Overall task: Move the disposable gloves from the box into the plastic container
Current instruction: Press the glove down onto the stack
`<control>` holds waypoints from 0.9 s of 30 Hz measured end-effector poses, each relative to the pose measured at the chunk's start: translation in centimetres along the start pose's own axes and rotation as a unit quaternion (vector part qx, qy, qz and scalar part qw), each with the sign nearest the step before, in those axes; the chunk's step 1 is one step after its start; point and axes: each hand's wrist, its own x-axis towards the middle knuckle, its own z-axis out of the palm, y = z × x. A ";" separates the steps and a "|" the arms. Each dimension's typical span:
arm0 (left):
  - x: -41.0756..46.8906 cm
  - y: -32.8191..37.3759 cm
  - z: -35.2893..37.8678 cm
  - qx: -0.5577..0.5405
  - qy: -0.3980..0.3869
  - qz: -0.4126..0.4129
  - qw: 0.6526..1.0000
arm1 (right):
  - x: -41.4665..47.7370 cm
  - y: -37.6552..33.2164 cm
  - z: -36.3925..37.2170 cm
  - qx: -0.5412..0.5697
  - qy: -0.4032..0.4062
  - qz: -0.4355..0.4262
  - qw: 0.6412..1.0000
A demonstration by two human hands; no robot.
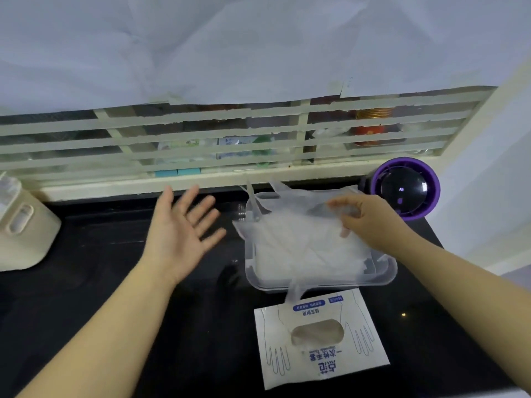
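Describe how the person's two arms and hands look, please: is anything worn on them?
Both arms are bare as far as the picture shows: no sleeves appear on either forearm. The left hand and the right hand wear no gloves. I see no rings, watch or bracelet on the fingers or wrists, and no markings.

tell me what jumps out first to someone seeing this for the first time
The heap of clear disposable gloves spilling over the clear plastic container at centre right, with the right hand pinching them from above. Next, the left hand hangs open over the black counter, touching nothing. The flat white glove box lies just in front of the container, and a purple-rimmed round device sits behind it.
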 end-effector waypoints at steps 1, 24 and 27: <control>0.1 0.8 0.3 0.065 0.029 0.069 0.995 | 0.2 0.4 0.1 -0.028 -0.012 0.002 1.000; 5.2 -8.6 7.9 0.868 -0.310 0.110 0.371 | 1.2 0.5 5.0 -0.326 -0.253 -0.033 0.910; 5.7 -9.5 7.7 0.874 -0.300 0.086 0.372 | 1.9 1.1 5.5 -0.343 -0.265 -0.019 0.901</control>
